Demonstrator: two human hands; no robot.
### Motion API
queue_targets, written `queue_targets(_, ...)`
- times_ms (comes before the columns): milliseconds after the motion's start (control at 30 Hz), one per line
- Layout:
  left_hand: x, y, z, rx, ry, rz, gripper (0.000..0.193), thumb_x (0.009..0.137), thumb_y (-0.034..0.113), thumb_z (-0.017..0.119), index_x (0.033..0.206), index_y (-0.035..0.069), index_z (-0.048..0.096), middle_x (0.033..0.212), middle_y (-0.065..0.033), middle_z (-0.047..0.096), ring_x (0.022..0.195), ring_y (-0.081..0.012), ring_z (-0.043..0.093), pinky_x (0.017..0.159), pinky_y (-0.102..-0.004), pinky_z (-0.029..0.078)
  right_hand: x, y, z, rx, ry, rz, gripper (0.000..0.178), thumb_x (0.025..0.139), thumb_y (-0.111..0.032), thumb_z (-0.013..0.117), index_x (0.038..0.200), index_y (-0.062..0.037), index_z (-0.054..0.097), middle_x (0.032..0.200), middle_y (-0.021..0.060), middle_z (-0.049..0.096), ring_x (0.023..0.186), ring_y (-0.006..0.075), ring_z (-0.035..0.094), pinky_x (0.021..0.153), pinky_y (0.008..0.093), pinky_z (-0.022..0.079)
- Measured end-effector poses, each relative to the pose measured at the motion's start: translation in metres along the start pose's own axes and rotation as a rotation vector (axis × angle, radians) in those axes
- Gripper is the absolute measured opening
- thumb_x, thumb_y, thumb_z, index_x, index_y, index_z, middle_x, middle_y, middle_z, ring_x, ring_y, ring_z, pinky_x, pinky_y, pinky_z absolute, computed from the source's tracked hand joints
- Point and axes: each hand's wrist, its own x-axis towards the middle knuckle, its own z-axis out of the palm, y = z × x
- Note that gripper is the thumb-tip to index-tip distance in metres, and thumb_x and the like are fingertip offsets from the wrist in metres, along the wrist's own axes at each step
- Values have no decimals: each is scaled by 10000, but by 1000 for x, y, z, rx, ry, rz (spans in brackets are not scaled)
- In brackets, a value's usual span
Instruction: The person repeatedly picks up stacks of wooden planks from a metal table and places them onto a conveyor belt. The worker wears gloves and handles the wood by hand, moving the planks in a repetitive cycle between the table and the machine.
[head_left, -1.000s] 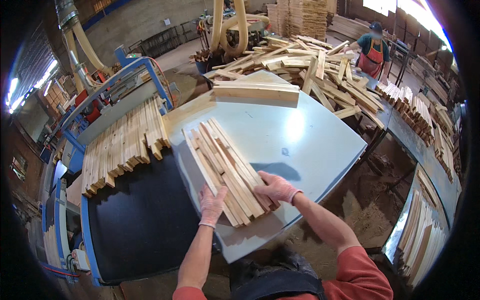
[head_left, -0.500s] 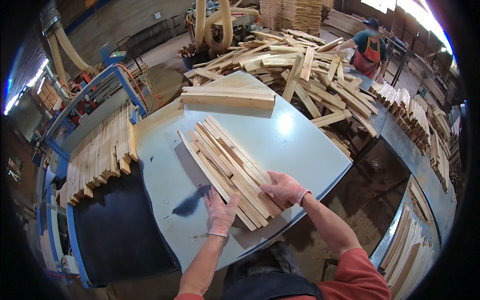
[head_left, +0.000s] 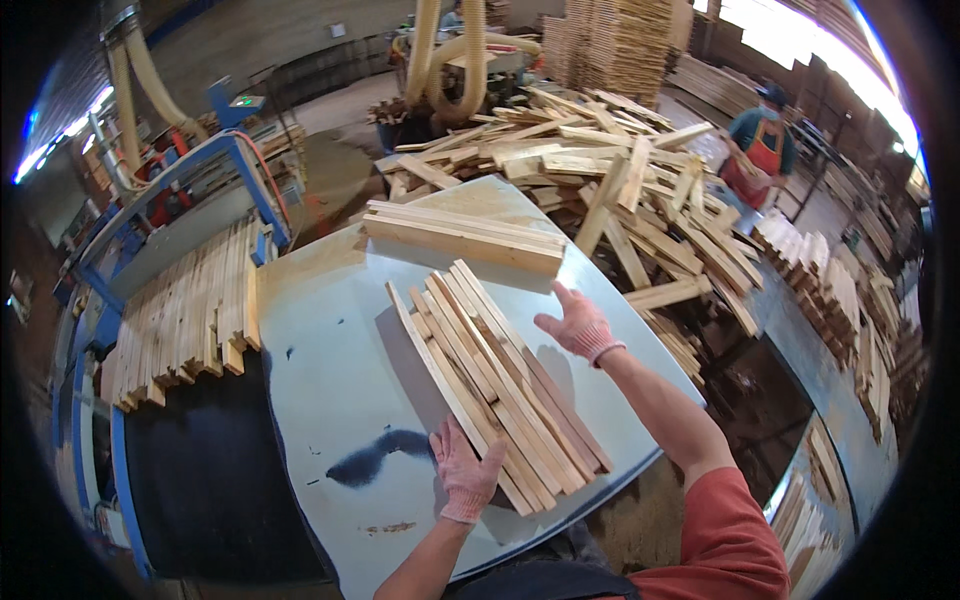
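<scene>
A bundle of pale wooden strips (head_left: 500, 390) lies side by side on the light blue table in front of me, slanting away to the far left. Flat along the bundle's near left edge rests my left hand (head_left: 466, 472), in a pinkish knit glove, its thumb apart from the fingers. My right hand (head_left: 580, 325), gloved alike, hovers over the table to the right of the bundle with fingers spread and nothing in them. Just beyond its fingertips is the near end of a second, neatly squared stack of wooden strips (head_left: 465, 238).
A large jumbled heap of boards (head_left: 640, 190) rises behind the table (head_left: 330, 400). At left, a blue-framed machine (head_left: 235, 160) holds a row of strips (head_left: 185, 310). A person in a red apron (head_left: 755, 160) stands far right, near more piled strips (head_left: 810, 250).
My right hand has let go of the bundle's right side and moved away toward the far stack. My left hand stays at the bundle's left edge. The whole view has shifted slightly.
</scene>
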Motion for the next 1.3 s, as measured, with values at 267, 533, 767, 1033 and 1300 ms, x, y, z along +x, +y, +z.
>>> queue_targets(267, 2, 7, -10, 37, -116, -176, 1212, 952, 819, 547, 1701, -59, 176, 1738, -310, 272, 1654, -413, 204, 1358, -497, 70, 193, -9, 25, -332, 112, -273, 955, 766, -432, 845, 1598, -120, 495, 1610, 180, 488, 1527, 384, 429, 1284, 497, 306)
queue_targets(533, 25, 9, 3, 45, -45, -273, 1159, 917, 654, 704, 1710, -16, 187, 1732, -274, 299, 1648, -430, 201, 1358, -502, 66, 217, -20, 12, -185, -87, -307, 544, 715, -211, 842, 1183, -95, 589, 1128, 199, 707, 1146, 431, 658, 973, 503, 535)
queue_targets(767, 45, 8, 18, -14, -33, -150, 1074, 861, 584, 782, 1645, -11, 352, 1631, -258, 447, 1562, -404, 356, 1320, -541, 128, 199, 16, -12, -132, 153, -338, 383, 792, -252, 774, 1116, -159, 590, 985, 226, 714, 940, 491, 678, 823, 597, 540)
queue_targets(1033, 84, 27, 31, 2, -63, -193, 1109, 861, 615, 761, 1656, -31, 335, 1655, -265, 428, 1589, -416, 302, 1334, -522, 97, 133, 27, -93, -44, 138, -158, 1000, 611, -319, 937, 1519, -182, 541, 1248, 211, 699, 1217, 415, 645, 1052, 507, 524)
queue_targets(1300, 118, 46, 61, 25, -61, -101, 1152, 876, 685, 708, 1651, -78, 328, 1650, -319, 425, 1587, -423, 325, 1338, -511, 117, 11, -25, -96, 352, 75, -282, 1213, 641, -301, 971, 1651, 14, 377, 1486, 255, 619, 1378, 346, 611, 1188, 385, 477)
